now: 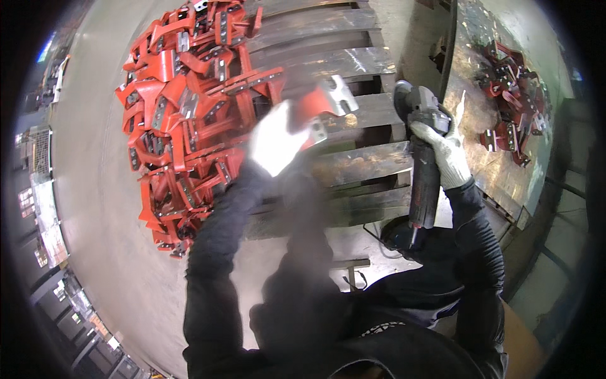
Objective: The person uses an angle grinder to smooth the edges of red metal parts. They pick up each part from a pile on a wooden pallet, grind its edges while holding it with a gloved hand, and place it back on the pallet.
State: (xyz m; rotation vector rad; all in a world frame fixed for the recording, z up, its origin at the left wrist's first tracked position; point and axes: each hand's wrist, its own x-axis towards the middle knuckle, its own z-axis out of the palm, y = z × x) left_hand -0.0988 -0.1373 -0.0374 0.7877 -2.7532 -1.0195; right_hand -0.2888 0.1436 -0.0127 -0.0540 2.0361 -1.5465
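My left hand (276,140), in a white glove, is closed on a red metal bracket (314,104) with bare grey slotted ends. The bracket is raised above the wooden pallet (369,163), and motion blurs part of it. My right hand (445,148), gloved too, grips an angle grinder (426,170) around its body, the disc end pointing away from me. Whether the disc is spinning I cannot tell. To the left of my left hand, a large heap of similar red brackets (183,120) covers that side of the pallet.
At the right stands a worn wooden table (464,76) carrying a smaller pile of red brackets (514,95). A dark cable (374,235) hangs near the grinder's rear end. Concrete floor (95,132) lies to the left, with racks (44,183) along the far left edge.
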